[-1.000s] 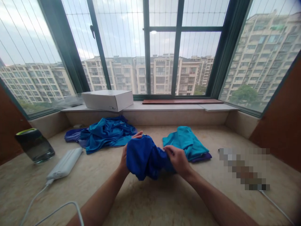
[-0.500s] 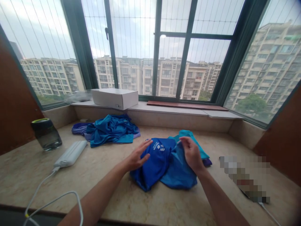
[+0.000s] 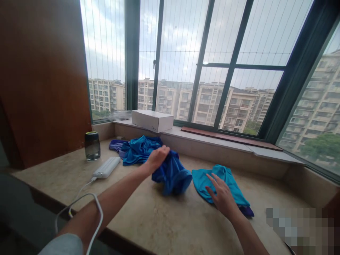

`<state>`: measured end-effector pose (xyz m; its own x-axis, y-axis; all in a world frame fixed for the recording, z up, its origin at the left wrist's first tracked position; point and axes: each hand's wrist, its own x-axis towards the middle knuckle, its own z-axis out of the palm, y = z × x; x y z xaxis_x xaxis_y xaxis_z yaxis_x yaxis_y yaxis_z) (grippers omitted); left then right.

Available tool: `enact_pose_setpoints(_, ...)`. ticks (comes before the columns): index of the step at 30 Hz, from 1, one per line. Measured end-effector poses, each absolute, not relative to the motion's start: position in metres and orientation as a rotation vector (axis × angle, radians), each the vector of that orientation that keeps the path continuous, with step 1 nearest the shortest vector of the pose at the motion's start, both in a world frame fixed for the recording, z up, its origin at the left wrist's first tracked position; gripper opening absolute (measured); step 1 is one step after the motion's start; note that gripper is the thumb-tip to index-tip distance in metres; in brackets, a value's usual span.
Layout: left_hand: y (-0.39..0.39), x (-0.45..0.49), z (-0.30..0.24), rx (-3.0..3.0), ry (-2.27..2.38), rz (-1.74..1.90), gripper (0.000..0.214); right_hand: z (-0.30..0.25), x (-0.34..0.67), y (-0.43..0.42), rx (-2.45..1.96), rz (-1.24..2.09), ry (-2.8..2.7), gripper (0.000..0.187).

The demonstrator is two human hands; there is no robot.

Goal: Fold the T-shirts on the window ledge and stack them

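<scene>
The fingers of the left hand (image 3: 157, 159) are closed together on the top edge of a dark blue cloth (image 3: 172, 173), which hangs from them in loose folds, in front of the white box (image 3: 152, 121) and a little to its right (the lower part is blurred, so I cannot tell whether it brushes the bench (image 3: 170, 226)). The fingers of the right hand (image 3: 220, 196) are spread wide over a turquoise cloth (image 3: 232, 184), nearer than the box and well to its right; whether they press on it I cannot tell. A purple corner (image 3: 247, 211) shows from under that cloth. Just in front of the box, slightly left of it, lies a rumpled pile of blue cloth (image 3: 138, 150). Farther left and nearer than the box lies a white power bank (image 3: 107, 168), its cable (image 3: 99, 209) looping in front of the left forearm (image 3: 117, 202). A dark bottle (image 3: 92, 147) stands upright, well left of the box. The box itself rests on a ledge (image 3: 207, 143), with a long red-brown board (image 3: 231, 138) to its right and the window frame (image 3: 132, 56) behind it
</scene>
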<state>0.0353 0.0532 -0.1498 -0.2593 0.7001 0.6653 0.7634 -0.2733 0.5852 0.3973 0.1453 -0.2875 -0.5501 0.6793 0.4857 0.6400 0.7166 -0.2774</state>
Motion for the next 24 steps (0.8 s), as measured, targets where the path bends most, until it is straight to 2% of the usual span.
enact_pose_setpoints(3,0.051,-0.017,-0.117,-1.619,-1.919,-1.611,0.039,-0.298,0.411,0.162,-1.305,-0.102,-2.241,0.068)
enact_pose_setpoints(6,0.049,-0.033,-0.130,-1.572,-1.991,-1.574,0.048,-0.308,0.421,0.172,-1.497,-0.114,-2.268,0.078)
enact_pose_setpoints(8,0.053,-0.018,-0.158,-1.654,-2.044,-1.503,0.043,-0.312,0.422,0.176,-1.539,-0.101,-2.332,0.073)
enact_pose_setpoints(11,0.063,0.028,-0.208,-1.922,-2.066,-1.367,0.041,-0.310,0.418,0.179,-1.527,-0.076,-2.318,0.052)
enact_pose_setpoints(15,0.062,0.096,-0.255,-2.292,-1.945,-1.249,0.052,-0.295,0.406,0.163,-1.260,0.064,-2.089,0.048)
enact_pose_setpoints(19,0.048,0.134,-0.273,-2.723,-1.697,-1.212,0.090,-0.268,0.382,0.117,-0.759,0.260,-2.169,0.041)
enact_pose_setpoints(20,0.046,0.138,-0.274,-2.796,-1.617,-1.249,0.092,-0.261,0.374,0.104,-0.604,0.324,-2.262,0.039)
enact_pose_setpoints(21,0.044,0.141,-0.273,-2.834,-1.549,-1.312,0.084,-0.256,0.367,0.093,-0.466,0.383,-2.335,0.043)
enact_pose_setpoints(24,0.042,0.140,-0.266,-2.789,-1.506,-1.532,0.033,-0.251,0.355,0.078,-0.330,0.464,-2.410,0.066)
